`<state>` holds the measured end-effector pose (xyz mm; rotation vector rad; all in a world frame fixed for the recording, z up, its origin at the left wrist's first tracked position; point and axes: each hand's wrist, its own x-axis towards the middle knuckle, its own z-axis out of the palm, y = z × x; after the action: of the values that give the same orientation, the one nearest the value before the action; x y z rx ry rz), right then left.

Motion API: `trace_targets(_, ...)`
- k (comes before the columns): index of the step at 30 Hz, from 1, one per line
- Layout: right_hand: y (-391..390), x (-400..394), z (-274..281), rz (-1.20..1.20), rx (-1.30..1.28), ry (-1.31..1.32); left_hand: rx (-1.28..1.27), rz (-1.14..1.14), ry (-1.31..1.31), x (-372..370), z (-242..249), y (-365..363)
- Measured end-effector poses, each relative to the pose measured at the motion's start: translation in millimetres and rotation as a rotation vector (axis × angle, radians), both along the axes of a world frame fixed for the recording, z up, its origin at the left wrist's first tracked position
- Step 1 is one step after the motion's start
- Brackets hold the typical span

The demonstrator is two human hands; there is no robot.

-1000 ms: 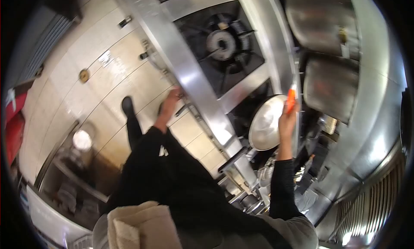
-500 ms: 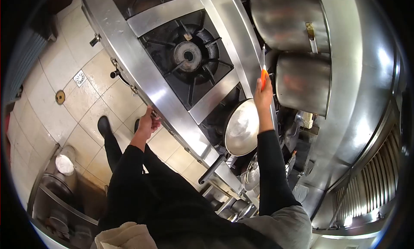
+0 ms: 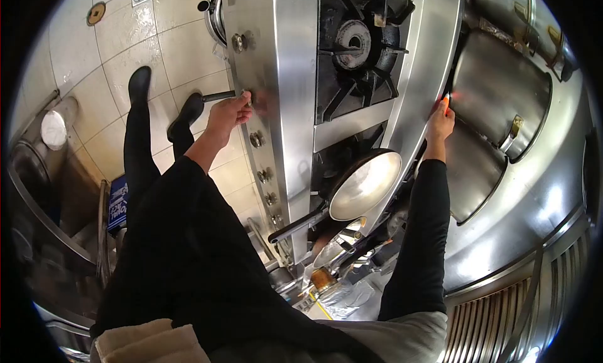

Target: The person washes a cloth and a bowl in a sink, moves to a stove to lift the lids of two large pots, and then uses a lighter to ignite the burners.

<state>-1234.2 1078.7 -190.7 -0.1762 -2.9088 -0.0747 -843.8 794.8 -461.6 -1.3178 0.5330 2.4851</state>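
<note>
On the front panel of the steel stove [image 3: 295, 61], my left hand [image 3: 229, 116] pinches a control knob [image 3: 247, 98]. Across the stove, my right hand [image 3: 441, 121] is wrapped round an orange lighter [image 3: 446, 102], near the gap between the stove's rear rail and the large pots. The lighter's far end is hardly visible. A frying pan [image 3: 366, 187] with a black handle rests on the stove, nearer to me than the open burner [image 3: 358, 45]. No flame shows on that burner.
Large steel pots [image 3: 496, 89] stand behind the stove. More knobs [image 3: 256, 138] line the front panel. A black handle [image 3: 218, 96] sticks out beside my left hand. Pans and a foil-covered item [image 3: 352, 297] lie at the lower middle. Tiled floor [image 3: 129, 67] is at the left.
The view has turned and shifted, so the stove now runs more upright in the frame. My right hand has moved with the lighter to the stove's rear edge. My left hand stays at the front panel.
</note>
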Motion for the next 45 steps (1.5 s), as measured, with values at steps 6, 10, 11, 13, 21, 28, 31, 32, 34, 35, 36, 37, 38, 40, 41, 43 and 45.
trace_targets(6, -3.9, -13.7, -11.1, 0.019, -0.073, 0.06, 0.072, -0.055, -0.069, -0.4, 1.0, -7.3)
trace_targets(10, -6.7, -19.8, -10.7, -0.022, -0.112, 0.04, 0.047, -0.077, -0.056, -1.3, -3.5, -7.2)
trace_targets(11, -3.6, -23.3, -12.5, -0.008, -0.152, 0.054, 0.02, -0.028, -0.047, -2.6, -0.8, -6.0)
trace_targets(13, 0.7, -25.3, -10.7, -0.03, -0.087, 0.049, -0.007, 0.02, -0.037, -4.3, 1.2, -5.3)
trace_targets(21, 12.9, -26.9, -11.8, -0.004, -0.067, 0.068, 0.06, -0.038, -0.089, -10.1, -4.7, -11.0)
trace_targets(28, 20.5, -36.3, -13.9, -0.057, -0.052, 0.013, 0.091, -0.027, -0.11, -10.1, -4.7, -10.4)
trace_targets(31, 17.8, -36.6, -13.0, -0.066, -0.032, 0.035, 0.102, -0.044, -0.106, -10.6, -6.3, -10.9)
trace_targets(32, 9.2, -32.3, -10.7, -0.107, 0.01, 0.021, 0.118, -0.045, -0.125, -11.2, -4.6, -11.8)
trace_targets(34, -4.1, -24.7, -7.3, -0.137, -0.039, 0.008, 0.133, -0.047, -0.143, -11.9, -2.4, -13.9)
trace_targets(35, -8.5, -21.4, -5.6, -0.168, -0.088, -0.005, 0.137, -0.047, -0.145, -12.0, -1.8, -14.5)
trace_targets(36, -10.5, -19.0, -6.2, -0.169, -0.086, -0.004, 0.143, -0.046, -0.149, -12.2, -1.1, -14.6)
trace_targets(37, -7.7, -19.9, -9.1, -0.144, -0.137, 0.005, 0.143, -0.046, -0.148, -12.1, -1.7, -14.1)
trace_targets(38, -5.4, -21.8, -10.8, -0.119, -0.188, 0.014, 0.151, -0.043, -0.147, -11.9, -2.4, -13.8)
trace_targets(40, -2.7, -28.5, -10.0, -0.126, -0.094, 0.011, 0.157, -0.038, -0.147, -11.1, -7.5, -12.4)
trace_targets(41, -1.3, -31.6, -9.9, -0.134, 0.0, 0.008, 0.185, -0.032, -0.15, -10.7, -11.7, -10.8)
trace_targets(43, 3.3, -38.4, -11.6, -0.147, 0.013, 0.018, 0.215, -0.028, -0.153, -9.6, -13.3, -9.9)
trace_targets(45, 11.0, -42.0, -13.1, -0.157, 0.03, 0.032, 0.206, -0.072, -0.172, -9.3, -10.0, -12.7)
